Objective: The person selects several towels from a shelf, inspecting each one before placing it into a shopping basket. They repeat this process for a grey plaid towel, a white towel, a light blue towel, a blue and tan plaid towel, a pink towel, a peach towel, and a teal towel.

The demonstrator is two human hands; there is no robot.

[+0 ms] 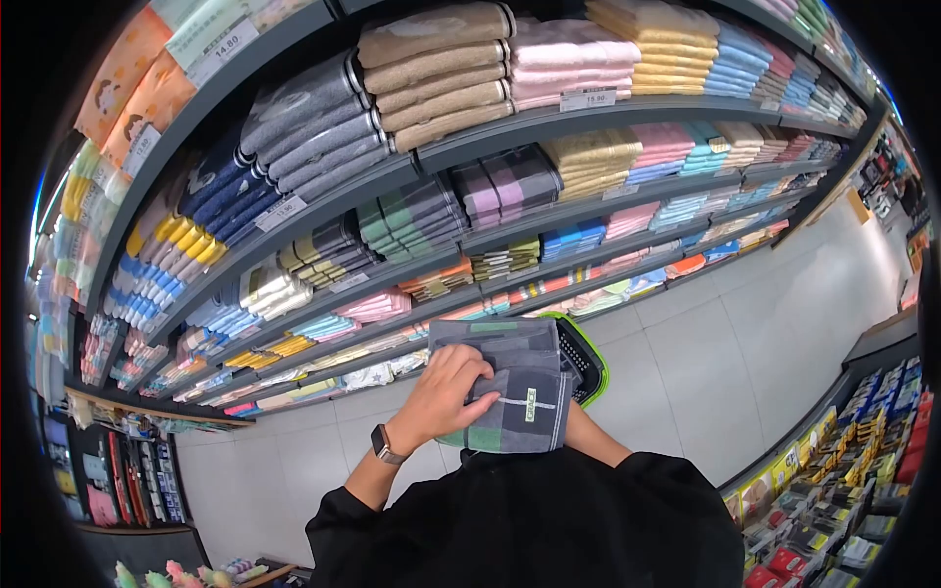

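Towel (520, 387), grey plaid and folded, lies under the left hand (453, 392), whose fingers (477, 367) clasp its left edge, above the green-rimmed basket (588, 363); right hand hidden beneath, grip untellable.

**Folded plaid towel held at centre frame**

The folded towel (520, 387) sits just below the middle of the frame, a thick rectangular bundle in dark grey with broad plaid bands of green, pale grey and a thin white stripe. A small green label stands on its right half, near the lower edge. It is held off the floor, roughly flat and tilted slightly toward the camera, its top edge level with the lowest shelves behind. The left hand (446, 392) lies over its left side, fingers (470, 367) spread across the top face. Its right edge overlaps a green-rimmed shopping basket (586, 367)
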